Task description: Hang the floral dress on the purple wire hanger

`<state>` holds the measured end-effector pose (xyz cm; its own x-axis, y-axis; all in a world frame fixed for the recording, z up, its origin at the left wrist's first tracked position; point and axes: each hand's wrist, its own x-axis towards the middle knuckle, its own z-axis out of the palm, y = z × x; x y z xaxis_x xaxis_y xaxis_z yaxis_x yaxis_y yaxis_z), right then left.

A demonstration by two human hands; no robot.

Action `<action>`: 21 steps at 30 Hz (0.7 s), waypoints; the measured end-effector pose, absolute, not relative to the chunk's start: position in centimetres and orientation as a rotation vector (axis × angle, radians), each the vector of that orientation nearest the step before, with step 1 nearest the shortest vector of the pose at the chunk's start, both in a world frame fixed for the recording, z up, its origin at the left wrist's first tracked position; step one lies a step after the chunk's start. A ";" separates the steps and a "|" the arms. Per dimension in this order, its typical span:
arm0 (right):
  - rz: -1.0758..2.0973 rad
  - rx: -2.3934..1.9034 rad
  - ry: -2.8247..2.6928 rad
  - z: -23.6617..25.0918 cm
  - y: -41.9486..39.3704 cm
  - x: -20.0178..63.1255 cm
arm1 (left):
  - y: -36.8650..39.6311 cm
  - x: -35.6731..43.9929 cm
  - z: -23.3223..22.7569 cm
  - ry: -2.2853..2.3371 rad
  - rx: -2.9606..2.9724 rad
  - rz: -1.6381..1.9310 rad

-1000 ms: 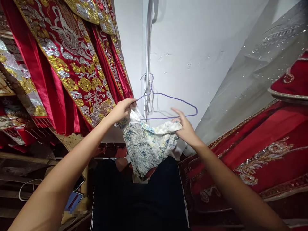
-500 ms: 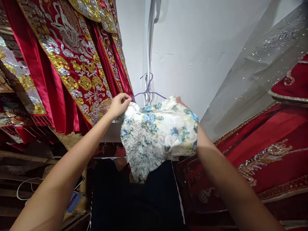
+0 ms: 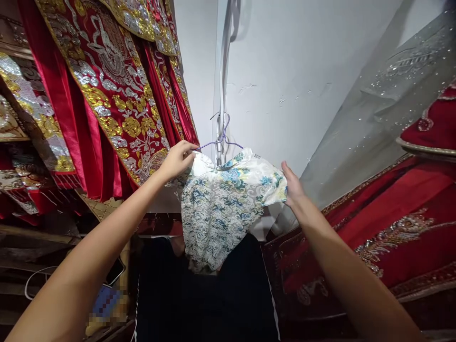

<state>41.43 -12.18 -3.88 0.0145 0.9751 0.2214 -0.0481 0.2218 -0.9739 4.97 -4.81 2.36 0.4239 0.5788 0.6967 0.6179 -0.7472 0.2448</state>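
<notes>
A white garment with a blue and yellow flower pattern hangs over a purple wire hanger in front of a white wall. My left hand pinches the garment's left shoulder together with the hanger's left end. On the other side, my right hand holds the right shoulder edge, with the fingers partly hidden behind the fabric. The hanger's hook sits just above the collar; its bar is covered by the cloth.
Red robes with gold and silver embroidery hang close on the left. More red embroidered cloth and a grey sequined fabric lie at the right. A dark garment is below. A phone rests on a low shelf at the left.
The garment went from bunched below the bare hanger to spread over it. My right hand lifted the cloth across the bar, then slid down to the right shoulder edge.
</notes>
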 end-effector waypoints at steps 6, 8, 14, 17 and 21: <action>0.990 -0.968 -1.195 -1.9 -13.3 41.2 | -5.7 8.9 5.2 -0.848 -2.596 -1.318; 0.923 -0.972 -1.194 -1.4 -14.1 40.8 | -6.7 10.2 6.5 -0.764 -2.631 -1.251; 0.667 -1.048 -1.287 -0.5 -15.1 41.1 | -9.7 11.5 8.6 -0.919 -2.600 -1.338; 0.685 -1.038 -1.290 -0.5 -17.0 40.2 | -10.3 11.7 8.4 -1.051 -2.679 -1.469; 0.999 -1.028 -1.638 -0.3 -22.2 37.6 | -11.0 11.5 8.1 -1.232 -2.843 -1.497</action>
<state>37.58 -22.18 -0.34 -0.2197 0.9351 0.2781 0.1804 0.3191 -0.9304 11.49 -11.02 8.09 0.3795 0.7068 0.5970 0.4501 -0.7048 0.5483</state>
